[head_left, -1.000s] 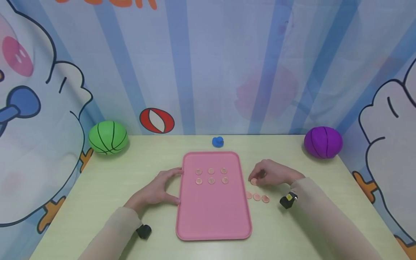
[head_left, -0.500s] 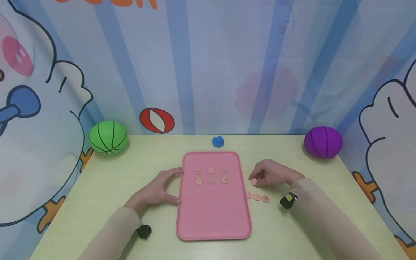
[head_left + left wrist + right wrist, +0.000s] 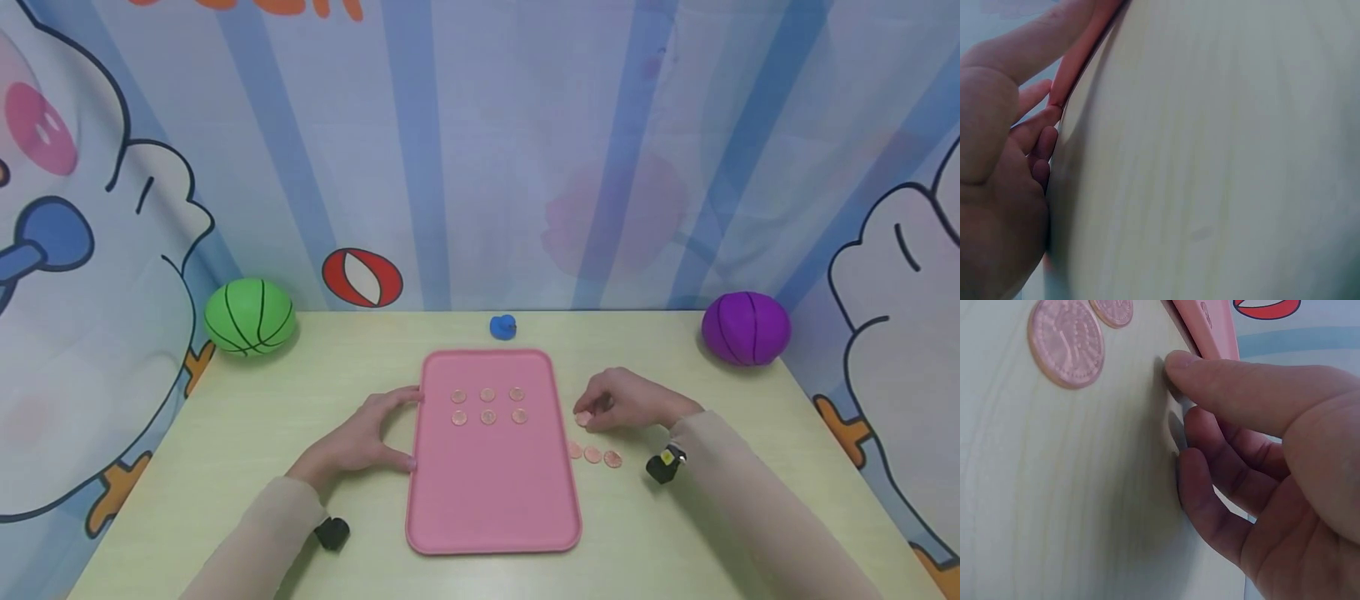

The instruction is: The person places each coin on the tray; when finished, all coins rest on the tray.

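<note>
A pink tray [image 3: 493, 500] lies in the middle of the table in the head view, with several copper-coloured coins [image 3: 488, 417] set out on it in two rows. My left hand [image 3: 358, 437] rests at the tray's left edge, thumb and forefinger spread apart and touching the rim. To the right of the tray, my right hand [image 3: 622, 400] pinches a coin [image 3: 583, 419] low at the table; fingers partly hide it in the right wrist view. Three more coins [image 3: 593, 455] lie in a row just nearer, beside the tray's right rim.
A small blue duck [image 3: 503, 327] stands behind the tray. At the back corners sit a green ball [image 3: 251, 317] and a purple ball [image 3: 746, 328]. A printed curtain [image 3: 495, 150] hangs along the table's back edge.
The coin at my right fingertips has shifted very slightly to the left. My left hand and the tray have stayed where they were.
</note>
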{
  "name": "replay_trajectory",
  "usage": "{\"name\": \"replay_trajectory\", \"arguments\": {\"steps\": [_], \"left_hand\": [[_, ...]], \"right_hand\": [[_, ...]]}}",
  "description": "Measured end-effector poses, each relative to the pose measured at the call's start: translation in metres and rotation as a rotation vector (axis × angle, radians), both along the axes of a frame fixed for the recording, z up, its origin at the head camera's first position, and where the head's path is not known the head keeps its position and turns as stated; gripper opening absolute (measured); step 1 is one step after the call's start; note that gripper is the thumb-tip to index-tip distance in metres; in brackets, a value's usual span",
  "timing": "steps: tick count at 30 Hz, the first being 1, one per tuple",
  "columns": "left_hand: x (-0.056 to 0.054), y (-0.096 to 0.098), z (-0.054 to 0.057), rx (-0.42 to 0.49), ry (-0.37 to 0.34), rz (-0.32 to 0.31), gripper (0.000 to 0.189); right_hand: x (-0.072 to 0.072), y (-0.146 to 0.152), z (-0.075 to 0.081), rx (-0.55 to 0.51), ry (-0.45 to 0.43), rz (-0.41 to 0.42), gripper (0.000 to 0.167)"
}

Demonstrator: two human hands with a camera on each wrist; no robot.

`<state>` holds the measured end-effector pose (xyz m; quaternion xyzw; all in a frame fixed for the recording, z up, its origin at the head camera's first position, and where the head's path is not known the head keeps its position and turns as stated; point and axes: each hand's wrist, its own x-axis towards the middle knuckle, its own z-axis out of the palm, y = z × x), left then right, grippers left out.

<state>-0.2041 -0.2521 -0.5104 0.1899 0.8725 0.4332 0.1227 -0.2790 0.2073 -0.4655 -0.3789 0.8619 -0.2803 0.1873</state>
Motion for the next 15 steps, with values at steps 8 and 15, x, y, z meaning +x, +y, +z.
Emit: {"name": "replay_trajectory", "arguments": {"steps": [8,15], "left_hand": [[-0.0006,-0.0003,-0.0001,0.001,0.004,-0.009,0.104],[-0.0002,-0.0001,0.0007,0.002,0.006,-0.007,0.104]], "right_hand": [[0.0016,-0.0020,0.0002,-0.014,0.022,-0.030,0.024],[-0.0006,-0.0059,-0.0003,-0.056,0.024,-0.055,0.026]]}}
